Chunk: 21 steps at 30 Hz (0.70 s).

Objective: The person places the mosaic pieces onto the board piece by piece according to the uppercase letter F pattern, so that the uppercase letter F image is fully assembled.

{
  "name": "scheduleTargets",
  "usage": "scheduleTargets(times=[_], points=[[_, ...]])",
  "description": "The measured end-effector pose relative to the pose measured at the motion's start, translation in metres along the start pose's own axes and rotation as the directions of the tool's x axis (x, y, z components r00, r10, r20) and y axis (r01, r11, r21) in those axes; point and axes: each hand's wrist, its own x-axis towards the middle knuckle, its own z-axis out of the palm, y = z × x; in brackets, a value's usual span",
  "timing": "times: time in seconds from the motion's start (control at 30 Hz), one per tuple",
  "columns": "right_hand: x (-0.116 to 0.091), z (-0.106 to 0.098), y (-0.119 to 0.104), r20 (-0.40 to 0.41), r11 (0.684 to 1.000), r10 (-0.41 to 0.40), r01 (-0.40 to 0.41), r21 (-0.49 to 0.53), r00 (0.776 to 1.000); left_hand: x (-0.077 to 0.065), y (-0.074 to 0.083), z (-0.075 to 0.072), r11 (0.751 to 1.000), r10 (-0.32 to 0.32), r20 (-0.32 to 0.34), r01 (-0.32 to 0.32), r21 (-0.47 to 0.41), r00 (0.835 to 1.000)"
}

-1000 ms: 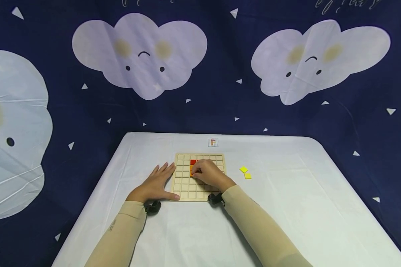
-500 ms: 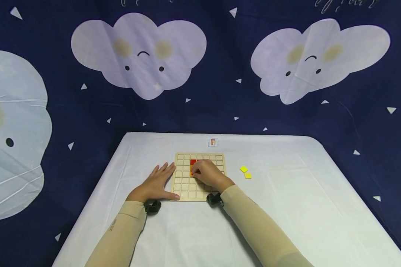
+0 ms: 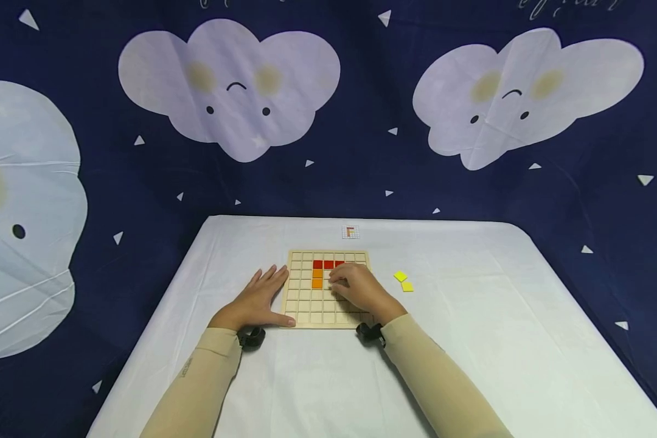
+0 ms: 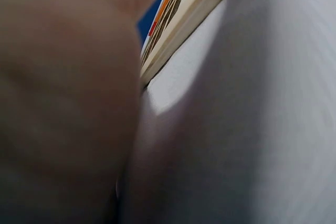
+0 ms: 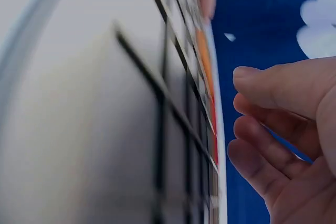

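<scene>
A light wooden grid board point(image 3: 301, 317) lies on the white table. Red square tiles point(image 3: 328, 264) form a row in its upper part, partly covered by my right hand. Below the leftmost red one sit two orange tiles point(image 3: 317, 278), one under the other. My left hand point(image 3: 256, 301) rests with spread fingers along the board's left edge, its thumb at the lower left corner. Over the board's right half hovers my right hand point(image 3: 358, 289). In the right wrist view its fingers point(image 5: 257, 163) are loosely bent, with nothing between them and the thumb.
Two yellow tiles point(image 3: 404, 281) lie on the table point(image 3: 471, 340) right of the board. A small printed pattern card point(image 3: 350, 232) is behind the board. A dark blue cloth with clouds point(image 3: 230, 91) hangs beyond the table's far edge.
My right hand has moved to the right, off the orange tiles, and its fingers have loosened. More of the red row and both orange tiles now show. The left hand stays in place.
</scene>
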Motion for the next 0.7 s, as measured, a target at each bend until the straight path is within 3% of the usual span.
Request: scheduleTargets(times=[0.17,0.43,0.57,0.7], points=[[-0.025,-0.027,0.02,-0.091,0.993,0.078,-0.069,0.097,0.993,0.002,0.001,0.002,1.0,-0.005,-0.009,0.005,-0.007,1.0],[-0.064,-0.059,0.057,-0.228,0.982,0.17,-0.144,0.123,0.959,0.003,0.001,0.002,1.0,-0.004,-0.008,0.004,0.004,1.0],[-0.082,-0.064,0.07,-0.204,0.97,0.214,-0.182,0.161,0.955,0.003,0.001,0.002,1.0,-0.007,-0.006,0.007,0.008,1.0],[-0.094,-0.06,0.076,-0.098,0.96,0.198,-0.173,0.22,0.975,0.003,0.001,0.002,1.0,-0.005,-0.005,0.005,0.004,1.0]])
